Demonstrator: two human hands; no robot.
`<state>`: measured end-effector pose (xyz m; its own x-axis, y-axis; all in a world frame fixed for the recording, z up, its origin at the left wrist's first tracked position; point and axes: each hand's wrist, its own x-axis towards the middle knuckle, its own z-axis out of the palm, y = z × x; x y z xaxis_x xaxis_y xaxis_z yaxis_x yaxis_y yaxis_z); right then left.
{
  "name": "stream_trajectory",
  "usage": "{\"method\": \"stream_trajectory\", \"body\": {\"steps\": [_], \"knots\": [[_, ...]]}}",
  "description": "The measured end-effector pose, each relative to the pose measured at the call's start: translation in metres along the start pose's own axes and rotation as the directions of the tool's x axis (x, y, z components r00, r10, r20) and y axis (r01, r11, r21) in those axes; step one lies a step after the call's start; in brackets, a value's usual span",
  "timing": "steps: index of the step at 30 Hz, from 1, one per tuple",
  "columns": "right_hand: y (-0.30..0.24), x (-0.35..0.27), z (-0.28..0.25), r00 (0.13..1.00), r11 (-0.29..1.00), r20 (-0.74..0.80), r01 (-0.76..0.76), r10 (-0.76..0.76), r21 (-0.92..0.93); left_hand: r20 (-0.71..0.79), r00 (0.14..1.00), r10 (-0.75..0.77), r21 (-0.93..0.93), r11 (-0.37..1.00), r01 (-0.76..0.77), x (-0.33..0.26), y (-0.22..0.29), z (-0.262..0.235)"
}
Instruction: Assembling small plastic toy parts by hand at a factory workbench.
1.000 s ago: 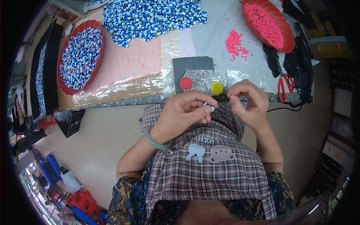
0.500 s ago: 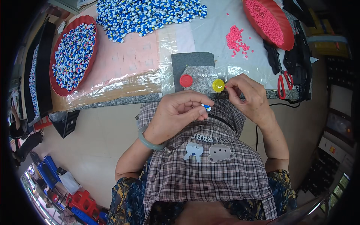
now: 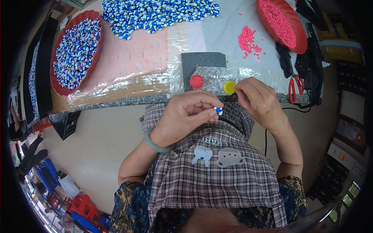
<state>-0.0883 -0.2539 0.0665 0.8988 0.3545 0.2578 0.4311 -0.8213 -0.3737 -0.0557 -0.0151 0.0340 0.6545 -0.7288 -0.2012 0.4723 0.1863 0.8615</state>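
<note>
Two hands share the middle of the view. The left hand (image 3: 190, 112) has its thumb and forefinger clamped on one blue-and-white piece (image 3: 218, 111), just off the view's centre toward 3 o'clock. The right hand (image 3: 259, 100) lies at 2 o'clock of the left, fingers bent, tips at the rim of the one yellow pot (image 3: 229, 87); whether they pinch anything, I cannot tell. One red pot (image 3: 196, 81) sits at 12 o'clock of the left hand, beside one dark pad (image 3: 202, 59). Two red bowls flank the table: the first bowl (image 3: 64, 91), at 10 o'clock, holds pieces beyond counting; the second bowl (image 3: 298, 37), between 1 and 2, holds countless pink beads (image 3: 278, 23), with one loose cluster (image 3: 248, 40) nearby. One big heap (image 3: 155, 15) of blue-and-white pieces lies toward 12. One pair of scissors (image 3: 293, 90), red-handled, rests between 2 and 3. One apron (image 3: 217, 186) carries one line of pale lettering (image 3: 217, 143), upside down and partly lost in folds, and two animal patches (image 3: 230, 157). One green bangle (image 3: 154, 146) rings the left wrist.
</note>
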Motion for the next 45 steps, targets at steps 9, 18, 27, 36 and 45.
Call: {"method": "stream_trajectory", "body": {"steps": [9,18,27,36,45], "knots": [[-0.004,-0.002,-0.015,0.986,0.961,-0.013,-0.160,0.167,0.226,-0.029,1.000,0.006,-0.027,1.000,-0.006,0.004,0.007,0.002],[-0.027,-0.005,-0.009,0.919,0.761,-0.074,-0.273,0.387,0.588,-0.094,0.970,0.224,-0.047,0.972,-0.229,0.019,0.004,0.017],[-0.034,-0.002,-0.002,0.936,0.855,-0.156,-0.210,0.316,0.474,-0.081,0.942,0.326,0.190,0.933,-0.306,0.021,0.002,0.018],[-0.034,-0.001,0.005,0.942,0.918,-0.226,-0.152,0.246,0.367,-0.053,0.923,0.382,0.346,0.874,-0.342,0.020,0.002,0.018],[-0.027,-0.009,-0.002,0.918,0.699,0.024,-0.318,0.396,0.640,0.105,0.777,0.620,0.678,0.527,-0.512,0.022,0.009,0.018]]}}
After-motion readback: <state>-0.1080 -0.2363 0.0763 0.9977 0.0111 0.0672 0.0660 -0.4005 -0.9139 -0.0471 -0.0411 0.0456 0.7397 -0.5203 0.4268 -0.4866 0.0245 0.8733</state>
